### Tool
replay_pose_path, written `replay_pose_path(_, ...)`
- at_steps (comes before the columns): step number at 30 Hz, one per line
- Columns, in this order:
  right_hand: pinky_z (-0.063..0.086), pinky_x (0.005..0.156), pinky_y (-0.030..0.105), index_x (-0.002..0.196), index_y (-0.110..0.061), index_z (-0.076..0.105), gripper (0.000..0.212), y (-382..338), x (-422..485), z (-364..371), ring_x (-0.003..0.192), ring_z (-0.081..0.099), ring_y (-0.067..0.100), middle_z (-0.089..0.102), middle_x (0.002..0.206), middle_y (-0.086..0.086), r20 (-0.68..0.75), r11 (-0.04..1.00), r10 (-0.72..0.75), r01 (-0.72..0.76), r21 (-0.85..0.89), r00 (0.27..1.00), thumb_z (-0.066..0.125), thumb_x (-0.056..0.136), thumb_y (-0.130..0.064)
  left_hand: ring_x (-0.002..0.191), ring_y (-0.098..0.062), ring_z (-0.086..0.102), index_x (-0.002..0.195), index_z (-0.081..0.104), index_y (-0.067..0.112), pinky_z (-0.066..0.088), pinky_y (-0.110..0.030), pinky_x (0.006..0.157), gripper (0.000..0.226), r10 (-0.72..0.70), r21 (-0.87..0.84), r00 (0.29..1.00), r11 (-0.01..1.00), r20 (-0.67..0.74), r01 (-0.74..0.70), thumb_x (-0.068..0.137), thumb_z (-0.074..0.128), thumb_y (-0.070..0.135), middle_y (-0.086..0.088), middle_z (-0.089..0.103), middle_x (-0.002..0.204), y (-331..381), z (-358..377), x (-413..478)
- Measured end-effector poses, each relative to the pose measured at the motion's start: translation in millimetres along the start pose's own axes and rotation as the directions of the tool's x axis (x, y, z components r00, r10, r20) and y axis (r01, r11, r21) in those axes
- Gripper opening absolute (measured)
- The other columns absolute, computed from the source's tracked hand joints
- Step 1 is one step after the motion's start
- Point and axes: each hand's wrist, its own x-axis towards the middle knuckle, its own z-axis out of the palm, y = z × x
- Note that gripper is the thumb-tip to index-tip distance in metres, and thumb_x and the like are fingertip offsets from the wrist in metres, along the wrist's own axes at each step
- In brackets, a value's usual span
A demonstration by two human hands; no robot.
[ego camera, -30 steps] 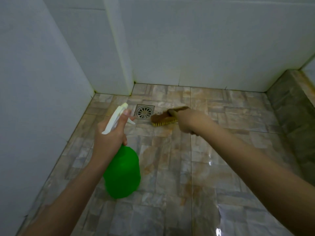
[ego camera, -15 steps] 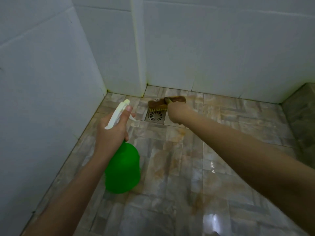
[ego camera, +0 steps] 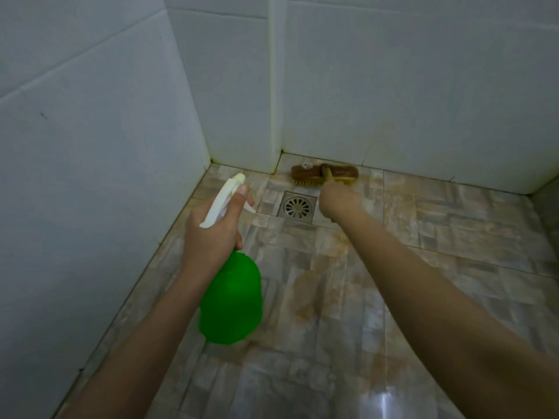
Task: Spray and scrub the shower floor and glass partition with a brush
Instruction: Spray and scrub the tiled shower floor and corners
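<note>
Moved since the earlier frame: the scrub brush [ego camera: 341, 174] has gone from over the floor drain [ego camera: 298, 206] to the strip of floor just beyond it, at the foot of the back wall [ego camera: 423, 101]. The left hand's hold on the spray bottle is unchanged.

- Scrub brush: brown back, yellowish bristles down on the tiles, lying crosswise beyond the drain.
- Right hand [ego camera: 338, 202]: just right of the drain, fingers curled round the brush handle, arm stretched forward.
- Spray bottle [ego camera: 231, 300]: green body, white trigger head [ego camera: 222, 201], held in the air left of and nearer than the drain, nozzle pointing away.
- Left hand [ego camera: 211, 234]: wrapped round the bottle neck, forefinger laid along the trigger head.
- Shower floor [ego camera: 453, 237]: grey-beige marbled tiles, wet and glossy; orange-brown staining [ego camera: 305, 297] on the near side of the drain; a bright glare [ego camera: 384, 400] nearer still.
- Drain: square metal plate with a round slotted grate.
- Walls: large white tiles on the left wall [ego camera: 90, 146] and back wall; a boxed white column [ego camera: 236, 101] stands in the corner beyond and left of the drain, with yellowed grime along its edge and base joints.
- Dark stone ledge [ego camera: 547, 207]: far right of the drain, at the picture's edge.
</note>
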Motion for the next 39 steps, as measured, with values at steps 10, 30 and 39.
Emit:
replay_pose_path(10,0.053,0.078,0.040,0.127,0.004,0.051,0.034,-16.5,36.7,-14.8,0.093,0.065,0.032,0.048,0.140,0.018,-0.022,1.000,0.019,-0.019,0.017,1.000,0.042,0.095,0.001,0.038,-0.014,0.050,0.080,0.076,0.040,0.048,-0.026,0.052,0.026,-0.028,0.004,0.999,1.000,0.021,0.028,0.096,0.059,0.053,-0.025,0.073,0.089,-7.1,-3.9,2.7)
replay_pose_path(30,0.057,0.067,0.040,0.133,0.000,0.049,0.039,22.9,30.9,-13.3,0.067,0.062,0.026,0.060,0.079,0.017,0.004,0.987,0.058,-0.058,0.150,0.998,0.040,0.095,0.000,0.038,-0.013,0.049,0.082,0.075,0.038,0.048,-0.028,0.055,0.027,-0.070,-0.004,0.996,0.997,0.053,0.071,0.093,0.059,0.056,-0.027,0.073,0.094,-7.7,1.3,2.7)
replay_pose_path(39,0.050,0.057,0.037,0.154,-0.021,-0.002,0.079,37.6,-31.2,30.2,0.068,0.059,0.024,0.062,0.101,0.015,-0.007,0.989,0.044,-0.043,0.142,0.999,0.036,0.091,0.006,0.039,-0.015,0.048,0.082,0.077,0.040,0.046,-0.029,0.055,0.032,-0.059,-0.013,0.991,0.998,0.117,0.061,0.088,0.056,0.064,-0.026,0.073,0.095,-0.8,7.4,-4.2)
